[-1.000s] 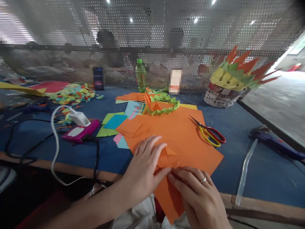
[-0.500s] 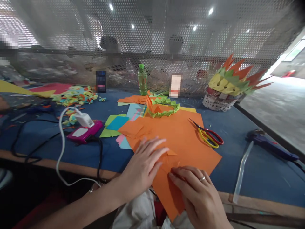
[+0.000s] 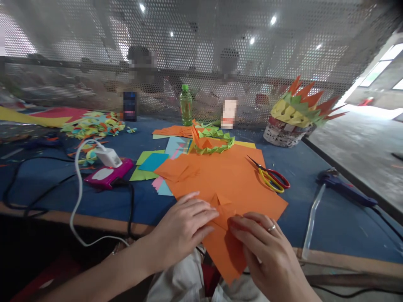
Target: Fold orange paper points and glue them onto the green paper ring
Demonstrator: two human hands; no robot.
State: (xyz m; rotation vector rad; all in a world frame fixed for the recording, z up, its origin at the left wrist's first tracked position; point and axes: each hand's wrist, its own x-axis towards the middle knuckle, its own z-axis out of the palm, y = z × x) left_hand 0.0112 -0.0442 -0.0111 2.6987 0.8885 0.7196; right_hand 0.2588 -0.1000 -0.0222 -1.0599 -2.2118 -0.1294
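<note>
Several large sheets of orange paper (image 3: 252, 186) lie at the table's front, one corner hanging over the edge. On them lies a smaller folded orange paper (image 3: 223, 203), its pointed tip facing away from me. My left hand (image 3: 189, 220) rests on its left side, fingers stretched out and close together. At its right side, the bent fingers of my right hand (image 3: 267, 241), with a ring on it, pinch the edge; the fingertips partly hide the paper. More folded orange pieces (image 3: 179, 167) lie to the left. Yellow-and-red-handled scissors (image 3: 270, 176) rest on the sheets' right side.
A green folded-paper ring (image 3: 217, 144) sits behind the sheets, near a green bottle (image 3: 185, 107). A glue gun (image 3: 346, 188) with a clear stick lies right. The purple power strip (image 3: 108, 174) and cables are left. A paper basket (image 3: 283, 121) stands at back right.
My left hand has drawn slightly back and left, uncovering the folded paper's pointed tip. My right fingers have shifted slightly along its right edge. The view has turned a little right.
</note>
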